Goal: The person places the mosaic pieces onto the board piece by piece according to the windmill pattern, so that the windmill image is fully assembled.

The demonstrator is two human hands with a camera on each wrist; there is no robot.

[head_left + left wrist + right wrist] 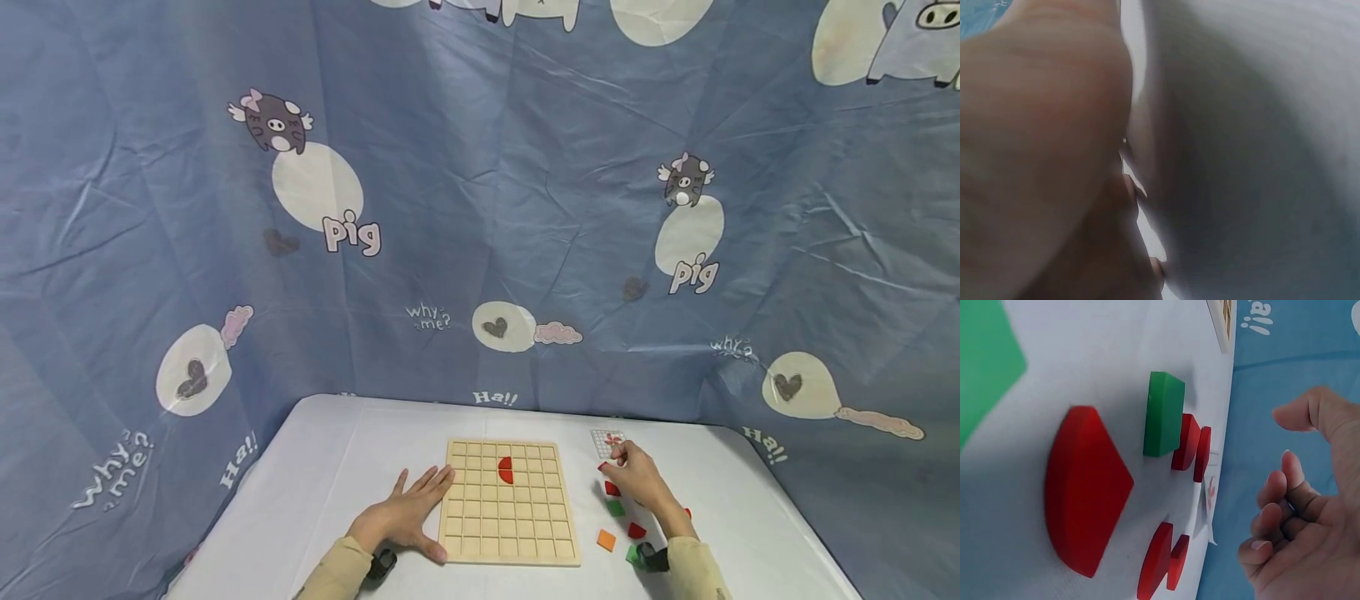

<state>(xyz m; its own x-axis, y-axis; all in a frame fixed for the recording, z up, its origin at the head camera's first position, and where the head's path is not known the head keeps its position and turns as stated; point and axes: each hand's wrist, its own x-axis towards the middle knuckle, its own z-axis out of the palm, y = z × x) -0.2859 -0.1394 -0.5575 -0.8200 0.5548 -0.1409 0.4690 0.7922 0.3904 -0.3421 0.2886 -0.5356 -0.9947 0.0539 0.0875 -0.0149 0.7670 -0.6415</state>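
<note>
My left hand (405,512) rests with fingers spread at the left edge of a wooden grid board (506,550). Two red quarter-circle pieces (506,470) lie together in the board's upper middle cells. Over the loose pieces to the right hovers my right hand (641,479), near a red piece (603,467) and a printed pattern card (602,442). In the right wrist view its thumb and loosely bent fingers (1292,467) stand apart with nothing between them. The left wrist view shows mostly the underside of the left hand (1041,137) and its shadow.
Right of the board lie a green square (616,507), an orange square (606,540), a red quarter circle (637,530) and a green piece (633,557) partly hidden by the right wrist camera. Several red pieces (1088,494) spread across the white table (360,433). A blue printed curtain (450,208) stands behind.
</note>
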